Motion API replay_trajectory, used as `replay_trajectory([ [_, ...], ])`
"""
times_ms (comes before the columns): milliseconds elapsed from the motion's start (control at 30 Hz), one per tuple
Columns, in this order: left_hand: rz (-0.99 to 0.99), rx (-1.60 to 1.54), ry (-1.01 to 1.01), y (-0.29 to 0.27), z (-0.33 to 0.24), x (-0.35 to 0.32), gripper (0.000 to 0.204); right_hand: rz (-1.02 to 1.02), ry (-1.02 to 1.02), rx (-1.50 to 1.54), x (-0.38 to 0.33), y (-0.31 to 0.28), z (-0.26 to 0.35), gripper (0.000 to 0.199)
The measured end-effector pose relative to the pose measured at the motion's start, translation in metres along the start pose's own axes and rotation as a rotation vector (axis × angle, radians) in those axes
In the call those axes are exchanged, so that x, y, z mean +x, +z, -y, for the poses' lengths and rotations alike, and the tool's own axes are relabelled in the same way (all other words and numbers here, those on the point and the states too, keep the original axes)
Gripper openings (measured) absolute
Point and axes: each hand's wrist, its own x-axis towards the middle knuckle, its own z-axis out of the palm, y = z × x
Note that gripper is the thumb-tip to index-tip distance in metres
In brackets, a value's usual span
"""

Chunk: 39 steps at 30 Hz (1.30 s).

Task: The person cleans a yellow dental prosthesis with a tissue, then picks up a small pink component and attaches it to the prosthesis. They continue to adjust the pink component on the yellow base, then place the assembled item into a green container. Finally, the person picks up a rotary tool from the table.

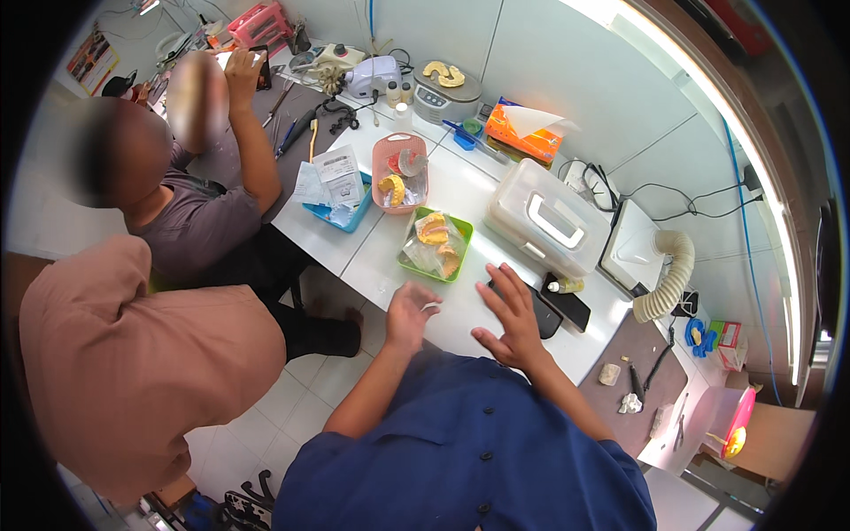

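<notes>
My left hand (411,317) hovers by the table's front edge, fingers loosely curled and apart, holding nothing. Its nearest neighbour is a green tray (469,234) with a yellowish dental model (432,229) and clear plastic bags inside. My right hand (514,323) is held over the white table, fingers spread, also without anything in it. Beside and partly behind that hand lie a dark flat case (546,317) and a black phone-like slab (572,307). A small bottle (566,286) rests on its side at their far end.
A pink tray (381,155) with dental models and a blue tray (361,211) with papers stand beyond, left. A translucent box (518,199), a scale (443,106) and a tissue box (522,133) line the back. A ribbed hose (675,270) curves at right; a co-worker (208,221) sits left.
</notes>
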Motion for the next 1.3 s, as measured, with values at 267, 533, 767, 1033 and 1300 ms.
replay_trajectory([
  [267, 0.461, -0.379, -0.105, 0.123, 0.015, -0.013, 0.070, -0.032, -0.091, -0.020, 0.045, 0.007, 0.009, 0.058],
  [533, 1.107, 0.445, 0.249, 0.178, 0.036, -0.056, 0.080, -0.574, 0.566, 1.126, 0.017, -0.037, -0.064, 0.074],
  [767, 1.449, 1.176, 1.253, 0.189, 0.115, -0.042, 0.058, -0.616, 0.462, 1.906, -0.089, -0.067, -0.023, 0.080],
  [1033, 1.264, 1.374, 0.751, 0.181, 0.146, -0.019, 0.065, -0.949, 0.392, 1.721, -0.172, -0.103, 0.055, 0.085],
  [1300, 1.615, 1.176, 0.159, 0.166, 0.213, -0.052, 0.037, -0.405, 0.418, -0.107, -0.204, -0.069, 0.001, 0.055],
])
